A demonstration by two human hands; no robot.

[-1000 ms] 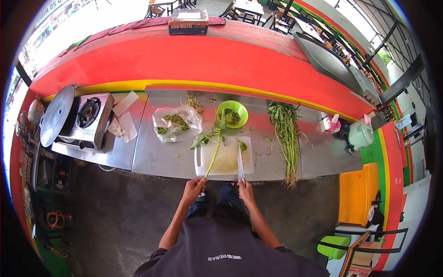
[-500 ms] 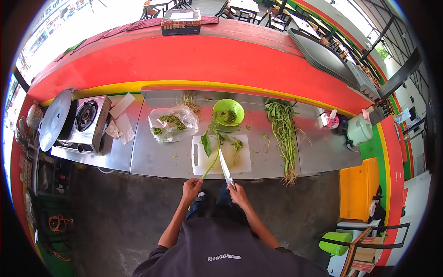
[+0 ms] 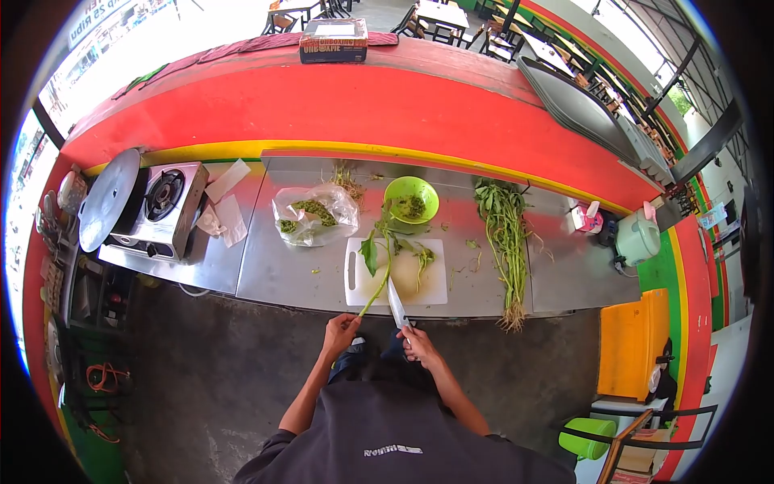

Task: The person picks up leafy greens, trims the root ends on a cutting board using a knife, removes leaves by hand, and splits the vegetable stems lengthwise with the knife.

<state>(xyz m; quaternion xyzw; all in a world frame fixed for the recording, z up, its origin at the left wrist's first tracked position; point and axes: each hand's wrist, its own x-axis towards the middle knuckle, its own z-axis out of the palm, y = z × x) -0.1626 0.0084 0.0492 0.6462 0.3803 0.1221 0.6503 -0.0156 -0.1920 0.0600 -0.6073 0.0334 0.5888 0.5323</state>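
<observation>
My left hand [image 3: 343, 329] is closed around the lower end of a long green stem [image 3: 376, 295], whose leafy top lies over a white cutting board [image 3: 352, 300]. In my right hand [image 3: 417, 345] is a kitchen knife [image 3: 396, 300], its handle gripped and its blade pointing away from me, the tip close beside the stem. Whether the blade touches the stem I cannot tell. A cut leafy sprig [image 3: 422, 260] lies on the board's right side. Just behind the board stands a green bowl [image 3: 431, 202] with chopped greens in it.
Left of the board is a clear plastic bag [image 3: 343, 211] with greens. A bundle of leafy stems with roots [image 3: 504, 250] lies to the right. A gas stove [image 3: 161, 210] and a round metal lid [image 3: 111, 198] stand at the far left. Leaf scraps dot the steel counter [image 3: 298, 278].
The view has shifted, so the counter appears slightly further right. The knife has drawn back a little toward me along the stem. Both hands keep their hold.
</observation>
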